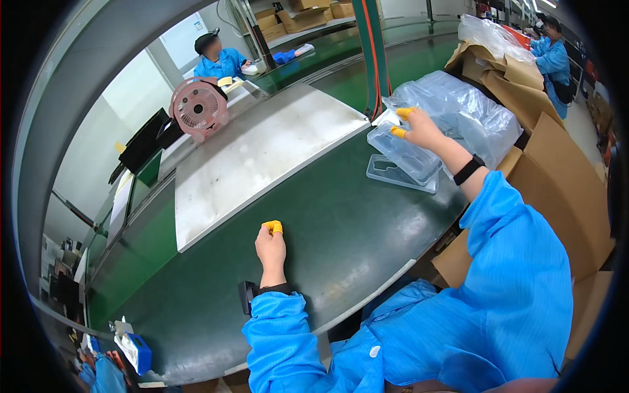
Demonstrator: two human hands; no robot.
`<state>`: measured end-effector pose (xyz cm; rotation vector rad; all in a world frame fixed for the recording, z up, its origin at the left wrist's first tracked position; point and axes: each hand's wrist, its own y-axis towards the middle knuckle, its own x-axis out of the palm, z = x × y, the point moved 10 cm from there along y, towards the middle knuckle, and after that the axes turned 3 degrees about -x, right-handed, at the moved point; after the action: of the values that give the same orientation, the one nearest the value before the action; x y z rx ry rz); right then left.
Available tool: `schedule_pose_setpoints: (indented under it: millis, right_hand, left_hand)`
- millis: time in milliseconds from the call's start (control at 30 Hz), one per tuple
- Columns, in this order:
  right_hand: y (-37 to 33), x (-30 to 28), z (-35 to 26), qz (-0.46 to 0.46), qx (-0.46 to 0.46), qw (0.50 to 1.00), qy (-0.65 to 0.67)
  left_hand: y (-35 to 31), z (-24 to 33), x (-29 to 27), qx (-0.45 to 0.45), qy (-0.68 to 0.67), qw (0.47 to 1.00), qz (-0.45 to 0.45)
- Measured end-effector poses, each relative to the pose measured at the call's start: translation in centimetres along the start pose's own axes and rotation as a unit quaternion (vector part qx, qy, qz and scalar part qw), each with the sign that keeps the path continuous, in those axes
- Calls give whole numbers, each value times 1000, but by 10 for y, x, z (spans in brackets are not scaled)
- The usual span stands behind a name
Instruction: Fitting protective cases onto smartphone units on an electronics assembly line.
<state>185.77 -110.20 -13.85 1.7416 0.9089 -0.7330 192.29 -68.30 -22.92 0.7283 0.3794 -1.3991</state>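
Note:
My left hand [270, 247] rests low over the green work surface [327, 229], its fingers curled in and yellow finger covers on the tips. Nothing shows in it. Off to the right, my right hand [422, 133] reaches over a clear plastic case [404, 156], with thumb and finger apart, also in yellow covers. That case lies tilted, partly on top of a second clear plastic case [393, 173] with a cut-out shape in it. Whether my right fingertips touch the upper case, I cannot tell. Behind them bulges a clear plastic bag [452, 98] with more clear pieces inside.
A white board [262, 157] lies across the surface, with a pink fan [198, 108] by its far left corner. Open cardboard boxes [557, 190] stand at my right. A green post [372, 59] rises beyond the board. Co-workers in blue [226, 63] sit and stand farther off.

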Motion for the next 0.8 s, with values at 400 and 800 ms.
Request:
schedule_pose_setpoints:
  millis: [400,800]
  right_hand:
    - [14,84,31,-256,151,955,14]
    - [3,71,55,-202,243,947,-53]
  left_hand:
    - [1,-2,2,-6,-21,1000,-14]
    - [0,0,5,-23,-15,999,-37]
